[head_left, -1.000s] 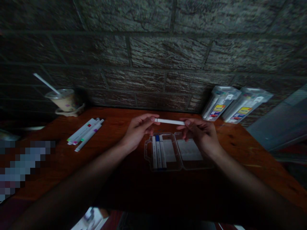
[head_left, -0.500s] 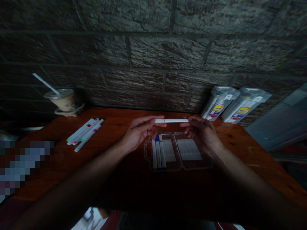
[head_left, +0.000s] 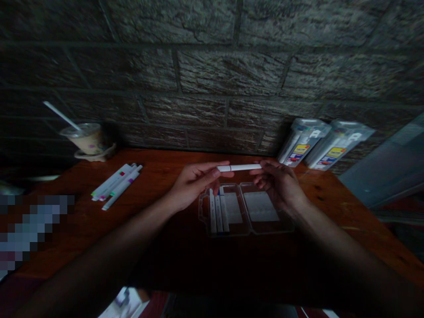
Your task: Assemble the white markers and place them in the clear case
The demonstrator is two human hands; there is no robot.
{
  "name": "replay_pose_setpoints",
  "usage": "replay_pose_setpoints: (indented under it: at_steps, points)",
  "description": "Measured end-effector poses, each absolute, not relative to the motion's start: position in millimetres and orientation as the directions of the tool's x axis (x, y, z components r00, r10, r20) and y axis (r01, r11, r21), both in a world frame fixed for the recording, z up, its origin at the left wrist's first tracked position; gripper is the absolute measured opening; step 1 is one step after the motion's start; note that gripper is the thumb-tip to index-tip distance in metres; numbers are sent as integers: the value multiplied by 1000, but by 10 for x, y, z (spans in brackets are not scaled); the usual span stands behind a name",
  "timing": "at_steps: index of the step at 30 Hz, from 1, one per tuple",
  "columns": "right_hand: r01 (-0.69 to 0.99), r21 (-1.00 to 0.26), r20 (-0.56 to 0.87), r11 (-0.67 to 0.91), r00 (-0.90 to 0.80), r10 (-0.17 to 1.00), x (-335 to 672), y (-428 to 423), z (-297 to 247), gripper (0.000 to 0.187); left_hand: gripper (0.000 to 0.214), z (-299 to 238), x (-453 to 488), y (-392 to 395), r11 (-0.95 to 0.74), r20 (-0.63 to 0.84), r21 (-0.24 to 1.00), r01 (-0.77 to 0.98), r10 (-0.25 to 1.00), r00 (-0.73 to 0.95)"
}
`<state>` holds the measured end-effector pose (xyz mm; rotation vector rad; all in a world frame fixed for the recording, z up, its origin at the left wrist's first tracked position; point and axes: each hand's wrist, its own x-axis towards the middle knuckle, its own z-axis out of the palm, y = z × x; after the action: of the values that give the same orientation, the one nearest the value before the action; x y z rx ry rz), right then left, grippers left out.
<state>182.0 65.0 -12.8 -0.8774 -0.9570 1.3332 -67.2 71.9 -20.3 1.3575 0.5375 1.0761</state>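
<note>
Both of my hands hold one white marker [head_left: 239, 168] level above an open clear plastic case [head_left: 261, 207] on the wooden table [head_left: 159, 229]. My left hand [head_left: 195, 183] pinches the marker's left end. At the right end, my right hand [head_left: 280, 185] grips it with its fingertips. Three markers [head_left: 218, 212] lie side by side in the case's left half. The right half shows only a pale insert.
Several loose markers [head_left: 115, 185] lie at the left of the table. A lidded cup with a straw [head_left: 86, 139] stands at the back left by the brick wall. Two sealed marker packs [head_left: 326, 145] lean on the wall at the back right.
The marker has tilted from sloping down to the right to nearly level, and my left fingers have slid along its left end. Both hands stay above the case.
</note>
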Motion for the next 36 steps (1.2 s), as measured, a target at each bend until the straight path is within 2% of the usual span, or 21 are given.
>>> replay_pose_setpoints:
  at_steps: [6,15,25,36]
  points:
    - [-355,-929,100,108,41,994,1826,649,-140,14,35,-137,-637,686,-68,210,939,-338,890,405]
    - [-267,-945,182,190,54,982,1798,609,-155,15,26,-247,-630,763,-149,228,950,-274,930,287]
    - [91,-933,341,347,-73,937,1748,559,-202,14,22,-232,-609,714,-141,189,975,-170,930,315]
    - [238,-844,448,480,-178,876,1713,497,-163,7,17,-230,-592,693,-238,246,969,-67,902,356]
